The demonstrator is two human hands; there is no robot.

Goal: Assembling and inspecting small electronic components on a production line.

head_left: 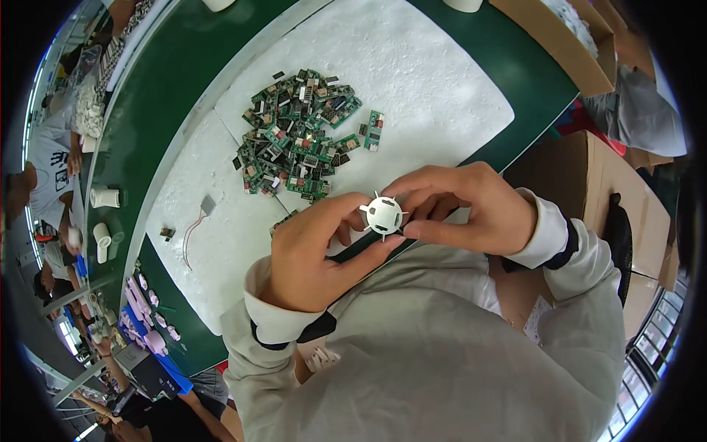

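Observation:
A small round white plastic part [384,215] with short spikes around its rim sits between both hands, close to my chest. My left hand [313,250] grips it from the left and below with thumb and fingers. From the right, my right hand [464,206] pinches its edge with fingertips. Just beyond the hands, a heap of several small green circuit boards [294,132] lies on a white foam sheet [412,81].
The foam sheets lie on a green table [169,81]. A small grey part with thin wires [199,217] rests on the left foam sheet. Cardboard boxes [589,169] stand at the right. White cups [103,197] and pink parts [143,309] lie at the left, where other people work.

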